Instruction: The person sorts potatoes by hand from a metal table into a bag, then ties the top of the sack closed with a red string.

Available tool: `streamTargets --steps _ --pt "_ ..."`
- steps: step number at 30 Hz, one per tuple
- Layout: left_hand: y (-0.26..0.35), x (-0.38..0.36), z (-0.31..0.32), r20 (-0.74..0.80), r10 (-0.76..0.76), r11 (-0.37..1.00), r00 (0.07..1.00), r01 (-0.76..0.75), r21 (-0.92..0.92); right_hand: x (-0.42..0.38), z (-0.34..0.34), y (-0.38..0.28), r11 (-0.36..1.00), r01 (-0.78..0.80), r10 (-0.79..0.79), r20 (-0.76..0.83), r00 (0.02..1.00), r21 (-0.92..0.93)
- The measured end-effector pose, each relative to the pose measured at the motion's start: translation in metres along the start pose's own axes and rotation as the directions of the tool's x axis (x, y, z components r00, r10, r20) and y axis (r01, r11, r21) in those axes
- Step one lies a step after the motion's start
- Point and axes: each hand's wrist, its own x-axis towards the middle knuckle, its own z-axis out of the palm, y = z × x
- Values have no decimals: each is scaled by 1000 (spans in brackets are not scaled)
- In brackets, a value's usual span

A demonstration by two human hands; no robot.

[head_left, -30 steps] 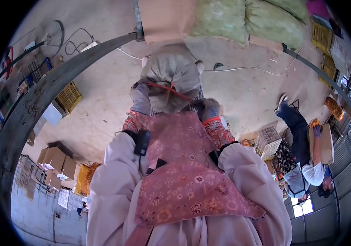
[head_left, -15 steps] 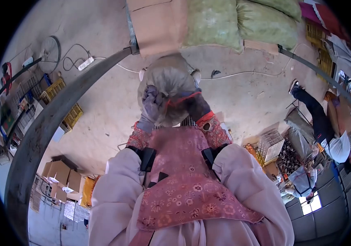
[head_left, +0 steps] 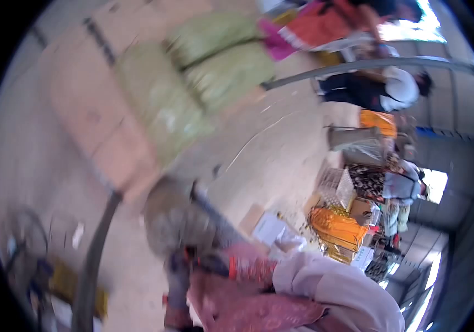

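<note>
A full grey-brown sack [head_left: 173,216] stands on the floor in front of me, blurred by motion. Both my gloved hands are close together at its near end. My left hand [head_left: 178,271], in a grey glove, looks closed; its fingers are smeared. Beside it, my right hand [head_left: 210,263] in a darker glove also appears closed. A small bit of red string [head_left: 193,252] shows between the two hands. My pink flowered apron [head_left: 259,310] hangs just below them.
Green stuffed sacks [head_left: 226,72] lie on a tan cardboard-like sheet [head_left: 93,122] at upper left. Curved metal bars [head_left: 101,249] run on both sides. Crates [head_left: 336,188], an orange bag [head_left: 336,224] and a white box [head_left: 268,228] stand at right. Other people [head_left: 400,88] are beyond.
My view has swung to the right and tilted, so the sack and hands now appear lower left. My hands have come closer together, and less of the red string shows.
</note>
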Motion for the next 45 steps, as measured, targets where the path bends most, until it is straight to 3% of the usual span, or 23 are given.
streamTargets --steps 2,3,4,5,7,9,10,13,16,18,19,21,23,25,27,28,30,31,32,35,39,41,45 --pt "-14 25 -25 -41 175 980 984 -169 106 12 -16 -2 980 -138 144 -33 989 142" --pt "-14 39 -38 -72 -19 997 997 25 79 19 -16 22 959 -197 206 -23 978 203" --pt "-36 58 -61 14 -98 955 995 98 -279 25 -15 49 931 -255 267 -13 964 262" --pt "-56 86 -70 71 143 944 987 -114 -309 38 -18 92 978 69 -40 -143 989 199" --pt "-57 118 -105 -45 460 795 887 -388 466 56 -13 162 923 375 -342 -258 903 88" --pt "-46 134 -112 68 434 893 898 -439 98 54 -14 160 951 246 -200 -232 952 186" --pt "-19 126 -96 -15 212 976 977 -213 -39 53 -13 154 956 190 -143 -209 967 225" --pt "-24 118 -103 -27 276 926 961 -259 273 48 -9 132 954 112 -62 -183 981 279" --pt "-49 100 -104 64 249 925 966 -257 279 45 -17 107 949 77 -25 -170 985 307" --pt "-21 66 -75 213 112 839 970 -208 503 42 -16 89 945 11 35 -135 990 326" --pt "15 42 -46 301 43 623 953 -261 737 42 -14 75 941 -40 82 -111 990 336" --pt "16 27 -21 443 180 599 878 -455 658 44 -5 45 921 -177 206 -45 978 347" --pt "-42 42 -45 553 99 259 827 -558 788 47 3 11 884 -314 329 16 944 345" --pt "-9 35 -12 475 95 434 875 -466 771 52 0 -17 880 -351 356 46 933 321" --pt "-38 34 -31 357 269 576 895 -446 685 56 -4 -36 935 -145 84 195 977 323" --pt "-53 35 -40 213 402 695 890 -449 562 63 -3 -24 912 137 -167 45 985 387" --pt "-69 35 -58 78 293 878 953 -301 372 81 -17 0 775 -17 -51 89 995 631" --pt "-71 33 -64 -19 137 982 990 -133 137 86 -24 13 975 56 -83 117 990 217" --pt "-61 26 -57 -50 101 984 994 -93 152 91 -32 26 960 147 -115 145 983 -240" --pt "-61 25 -57 -48 182 963 982 -168 210 120 20 76 860 474 -409 298 862 -189" --pt "-37 19 -54 2 237 933 972 -228 277 107 21 40 949 192 -48 488 872 -250" --pt "-19 13 -34 -133 56 995 990 -67 -79 111 22 46 948 233 -96 500 861 -219" --pt "-15 16 -30 -142 171 985 975 -166 49 105 26 57 826 333 -146 398 906 -456"
